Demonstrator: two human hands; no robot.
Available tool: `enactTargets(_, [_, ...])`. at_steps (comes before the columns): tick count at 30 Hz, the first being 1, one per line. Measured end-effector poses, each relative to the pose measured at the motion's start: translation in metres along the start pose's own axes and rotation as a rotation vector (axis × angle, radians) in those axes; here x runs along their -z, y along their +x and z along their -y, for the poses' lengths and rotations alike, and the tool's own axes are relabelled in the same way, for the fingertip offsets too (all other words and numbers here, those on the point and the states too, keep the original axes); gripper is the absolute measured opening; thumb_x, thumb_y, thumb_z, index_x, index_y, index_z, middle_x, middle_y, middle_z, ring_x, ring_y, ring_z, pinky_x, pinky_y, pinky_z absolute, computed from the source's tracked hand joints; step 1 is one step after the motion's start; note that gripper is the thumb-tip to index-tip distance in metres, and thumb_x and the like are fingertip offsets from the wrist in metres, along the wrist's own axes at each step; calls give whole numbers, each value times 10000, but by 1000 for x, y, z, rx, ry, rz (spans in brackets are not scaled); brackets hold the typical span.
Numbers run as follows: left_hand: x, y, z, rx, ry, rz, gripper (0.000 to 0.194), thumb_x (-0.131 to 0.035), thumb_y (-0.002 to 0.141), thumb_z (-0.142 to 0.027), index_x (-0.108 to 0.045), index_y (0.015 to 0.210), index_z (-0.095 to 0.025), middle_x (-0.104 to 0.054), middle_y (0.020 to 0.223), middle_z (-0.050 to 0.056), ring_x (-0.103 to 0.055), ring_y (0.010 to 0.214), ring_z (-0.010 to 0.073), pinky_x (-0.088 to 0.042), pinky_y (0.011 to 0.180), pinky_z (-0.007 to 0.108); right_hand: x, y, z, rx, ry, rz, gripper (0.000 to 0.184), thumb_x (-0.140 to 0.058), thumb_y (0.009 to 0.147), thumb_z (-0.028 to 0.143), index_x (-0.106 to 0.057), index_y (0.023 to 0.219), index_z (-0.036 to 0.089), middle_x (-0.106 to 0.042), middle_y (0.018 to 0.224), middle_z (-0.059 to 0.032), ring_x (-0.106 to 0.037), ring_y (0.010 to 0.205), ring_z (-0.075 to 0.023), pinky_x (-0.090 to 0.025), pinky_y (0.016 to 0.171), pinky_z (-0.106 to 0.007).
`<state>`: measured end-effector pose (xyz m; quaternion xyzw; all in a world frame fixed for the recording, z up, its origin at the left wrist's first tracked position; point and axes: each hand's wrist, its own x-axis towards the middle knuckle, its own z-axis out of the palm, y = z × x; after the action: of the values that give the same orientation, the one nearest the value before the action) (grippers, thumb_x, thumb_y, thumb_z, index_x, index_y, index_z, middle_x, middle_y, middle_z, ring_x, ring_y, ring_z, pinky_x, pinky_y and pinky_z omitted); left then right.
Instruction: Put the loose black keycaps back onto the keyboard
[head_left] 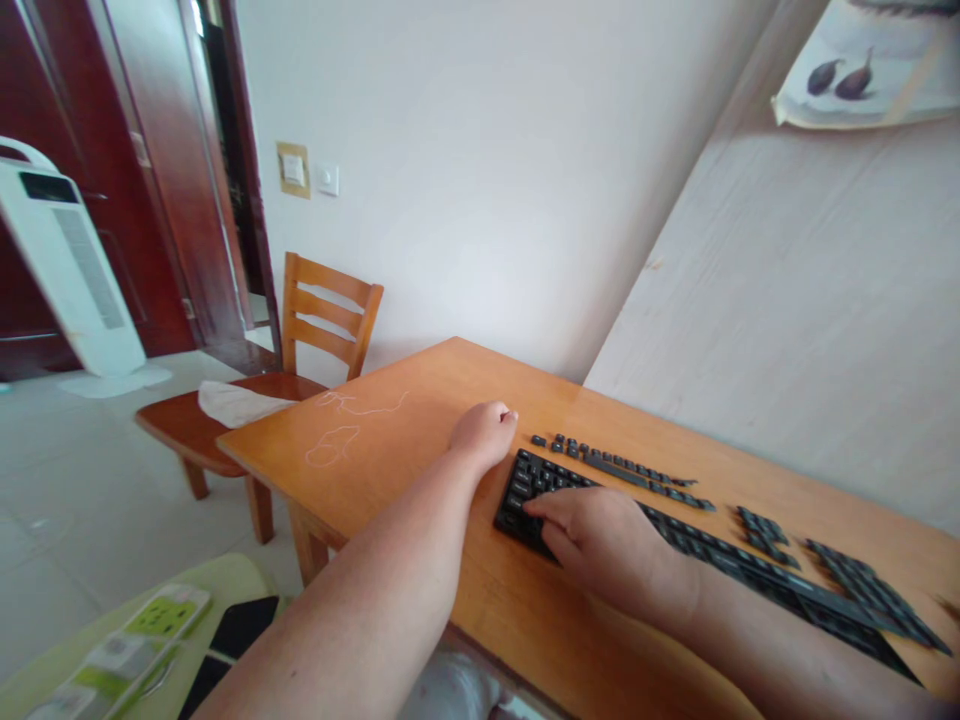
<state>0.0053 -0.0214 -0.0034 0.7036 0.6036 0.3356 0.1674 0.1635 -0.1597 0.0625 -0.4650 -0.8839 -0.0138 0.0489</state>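
A black keyboard (517, 488) lies on the wooden table, running from the middle toward the lower right. My right hand (604, 535) is over its left part, index fingertip down on the keys near the left end. The other fingers curl under, and whatever they may hold is hidden. Just beyond the keyboard's left end, my left hand (484, 435) rests closed in a loose fist, its contents not visible. Loose black keycaps (630, 467) stand in rows behind the keyboard. Farther right are a small group of keycaps (763, 532) and a larger block of keycaps (874, 585).
The wooden table (420, 440) meets the wall at the back; thin white string (334, 445) lies on its left part. A wooden chair (322, 320) with a white cloth stands behind left. At lower left, a power strip (124, 650) and dark flat objects (240, 630) sit on a pale green surface.
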Motion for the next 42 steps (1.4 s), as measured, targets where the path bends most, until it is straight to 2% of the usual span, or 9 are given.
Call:
enactTargets(5, [-1, 0, 1, -4, -3, -21, 346, -462, 928, -430, -681, 775, -210, -726, 834, 63, -604, 715, 176, -343, 597, 265, 0, 0, -1, -8, -1, -42, 373, -445, 877, 169, -745, 1068, 283, -769, 989, 2, -702, 900, -171, -505, 832, -254])
enactTargets(10, [-2, 0, 2, -4, -6, -18, 353, -459, 930, -437, -694, 793, -211, -729, 847, 65, -603, 722, 177, -354, 609, 264, 0, 0, -1, -15, -9, 20, 359, -464, 861, 171, -752, 1045, 279, -770, 980, 0, -700, 897, -173, -497, 829, -252])
enactTargets(13, [-1, -1, 1, 5, -3, -25, 346, -465, 925, -434, -689, 784, -211, -729, 844, 64, -601, 714, 177, -346, 599, 263, 1, 2, -1, -60, 2, 2, 353, -440, 887, 187, -742, 1049, 274, -765, 982, -3, -695, 900, -167, -482, 817, -246])
enactTargets(17, [0, -1, 0, 5, -13, -16, 349, -464, 926, -440, -690, 789, -212, -728, 836, 64, -604, 717, 177, -349, 601, 263, 2, 5, 0, -81, -4, 76, 291, -458, 880, 200, -739, 911, 267, -757, 906, 6, -688, 848, -161, -454, 762, -242])
enactTargets(23, [1, -1, -1, 15, -15, -3, 346, -464, 929, -433, -698, 807, -209, -730, 855, 71, -609, 722, 177, -365, 621, 264, 6, 11, 3, -123, -100, 76, 178, -551, 876, 355, -693, 883, 247, -729, 844, -3, -662, 775, -183, -392, 643, -266])
enactTargets(29, [1, -1, -2, 1, -1, -10, 348, -461, 930, -427, -714, 830, -210, -738, 878, 78, -620, 747, 183, -381, 637, 265, 6, 18, 13, -151, -252, 144, 262, -521, 910, 406, -661, 795, 216, -737, 828, -39, -679, 757, -209, -394, 615, -283])
enactTargets(42, [0, -1, 0, 0, -23, -9, 342, -456, 916, -439, -669, 763, -219, -721, 821, 59, -604, 702, 176, -339, 578, 271, 1, 19, 32, -76, -443, 177, 234, -451, 955, 245, -660, 877, 175, -734, 838, -93, -712, 758, -238, -486, 606, -295])
